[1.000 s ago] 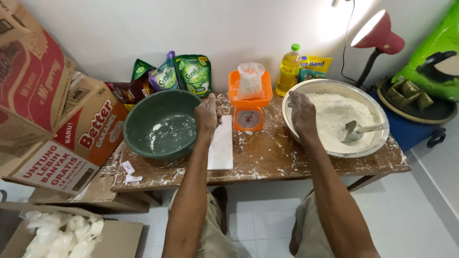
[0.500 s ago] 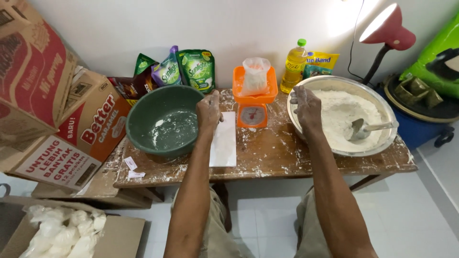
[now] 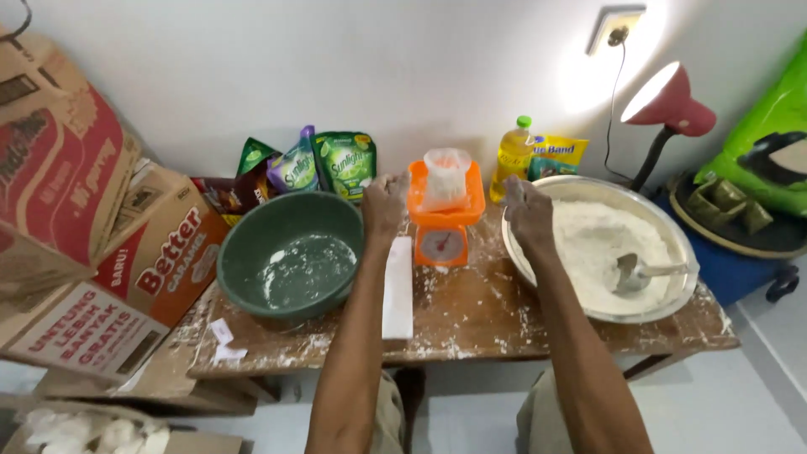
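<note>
Orange plastic marks the middle of my bench (image 3: 471, 324): a small kitchen scale (image 3: 443, 227) with a clear bag of white powder (image 3: 446, 178) sitting on its tray. My left hand (image 3: 384, 204) hangs just left of the scale, fingers curled loosely inward; I cannot tell whether it grips anything. My right hand (image 3: 527, 212) hovers just right of the scale, over the near rim of the wide metal basin (image 3: 672, 231) heaped with flour, fingers bent and nothing visibly held. A metal scoop (image 3: 635, 271) lies in that flour, further right of the scale. Left of the scale sits a green bowl (image 3: 244, 252) with a smear of white inside, and a white strip of paper (image 3: 398, 290) lies on the floury wood just below and left of the scale. Behind the scale stand green pouches (image 3: 345, 161) to the left and a yellow oil bottle (image 3: 514, 155) to the right.
</note>
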